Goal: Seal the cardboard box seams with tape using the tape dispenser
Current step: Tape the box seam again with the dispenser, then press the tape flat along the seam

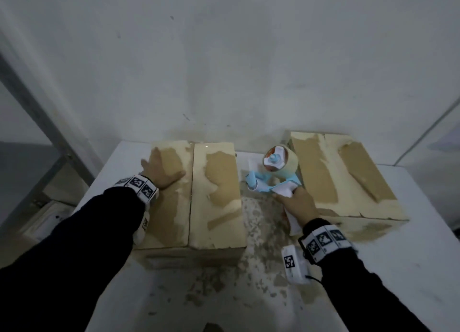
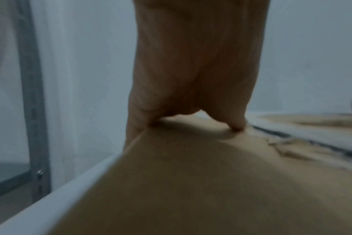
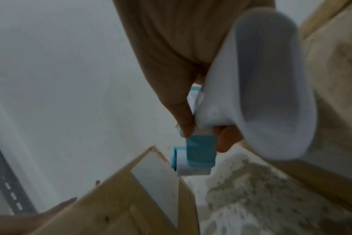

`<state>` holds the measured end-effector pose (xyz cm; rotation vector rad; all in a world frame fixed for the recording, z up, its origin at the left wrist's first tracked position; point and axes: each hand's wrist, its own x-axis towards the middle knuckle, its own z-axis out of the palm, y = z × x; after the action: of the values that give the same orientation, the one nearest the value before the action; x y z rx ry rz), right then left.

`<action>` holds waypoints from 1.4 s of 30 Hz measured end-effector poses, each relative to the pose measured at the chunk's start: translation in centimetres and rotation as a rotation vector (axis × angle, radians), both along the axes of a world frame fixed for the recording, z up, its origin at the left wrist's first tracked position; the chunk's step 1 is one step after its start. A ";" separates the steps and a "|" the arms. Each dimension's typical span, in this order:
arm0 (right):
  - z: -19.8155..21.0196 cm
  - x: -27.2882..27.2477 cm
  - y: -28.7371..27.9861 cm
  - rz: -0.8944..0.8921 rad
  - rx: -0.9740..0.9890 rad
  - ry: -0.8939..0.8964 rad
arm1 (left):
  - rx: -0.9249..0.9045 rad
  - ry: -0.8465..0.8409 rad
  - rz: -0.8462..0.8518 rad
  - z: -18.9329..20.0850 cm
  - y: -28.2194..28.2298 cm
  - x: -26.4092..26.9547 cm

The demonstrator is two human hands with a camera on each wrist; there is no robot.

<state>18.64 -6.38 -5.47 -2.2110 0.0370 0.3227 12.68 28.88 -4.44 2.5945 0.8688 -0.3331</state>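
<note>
Your left hand [image 1: 159, 168] lies flat, fingers spread, on the box [image 1: 191, 197] near the bench's [image 1: 410, 269] left edge; your right hand [image 1: 297, 203] grips the tape dispenser [image 1: 272, 169] handle.

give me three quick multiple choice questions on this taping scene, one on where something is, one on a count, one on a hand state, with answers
1. Where is the tape dispenser?
A. on top of the left box
B. between the two boxes
C. at the table's near edge

2. How many cardboard boxes stand on the table?
A. one
B. two
C. three

3. What is the left hand doing?
A. lying flat on the left box
B. gripping the dispenser
C. hanging beside the table

Answers:
1. B: the head view shows the dispenser in the gap between the left box and the right box.
2. B: only those two boxes are in view.
3. A: its fingers lie straight on the box top, while the right hand grips the dispenser's white handle.
</note>
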 end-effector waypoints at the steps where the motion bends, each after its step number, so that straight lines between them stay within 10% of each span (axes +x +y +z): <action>1: -0.7 -0.1 0.7 -0.023 -0.010 0.024 | -0.060 0.008 0.006 0.0 0.5 -0.4; 12: -4.6 1.4 5.1 -0.033 -0.087 0.319 | -0.308 -0.020 -0.104 0.1 4.2 -1.3; 21: -5.6 2.4 7.2 0.293 -0.548 0.316 | -0.381 -0.024 -0.163 0.5 6.3 -0.1; 30: 8.6 8.5 16.5 0.209 -0.809 -0.366 | -0.439 -0.161 -0.077 2.7 8.8 4.3; 36: 8.7 9.8 27.8 0.708 -0.488 -0.455 | -0.489 -0.215 -0.050 1.5 10.2 5.7; 42: 5.5 8.5 34.1 1.113 -0.579 -0.296 | -0.780 -0.318 0.063 0.5 11.2 4.8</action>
<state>27.14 27.69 0.00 -2.6110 -1.4513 0.6241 17.49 40.08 -3.99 1.8242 0.5527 -0.1799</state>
